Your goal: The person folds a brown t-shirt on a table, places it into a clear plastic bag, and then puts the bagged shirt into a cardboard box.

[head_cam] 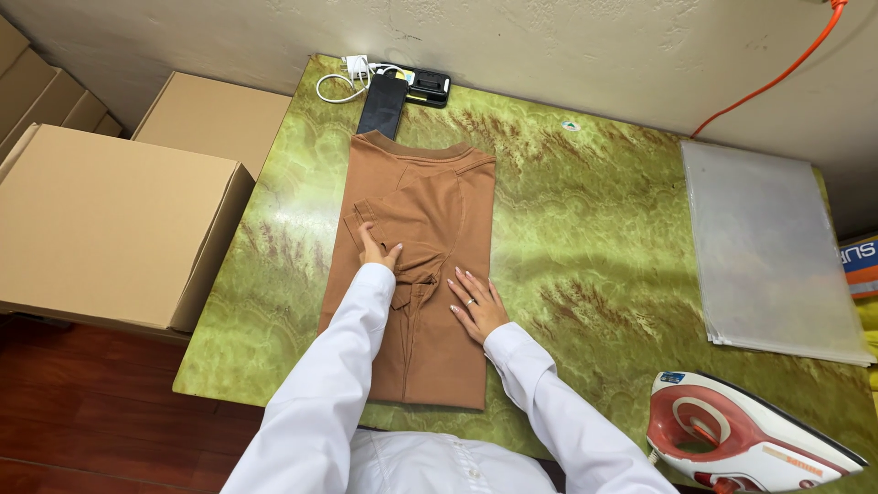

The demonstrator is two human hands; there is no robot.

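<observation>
Cardboard boxes (110, 220) stand at the left of the green marble-pattern table (594, 238). On the table lies a brown T-shirt (430, 220), folded narrow. The left hand (377, 249) presses flat on the folded sleeve, and the right hand (476, 302) lies open beside it. Both palms should smooth outward, keeping edges aligned. At the right are clear plastic bags (768, 247) and an iron (741, 439).

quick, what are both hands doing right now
Left hand: open, fingers resting on the folded sleeve of the brown shirt, gripping nothing.
Right hand: open, palm flat on the shirt, holding nothing.
</observation>
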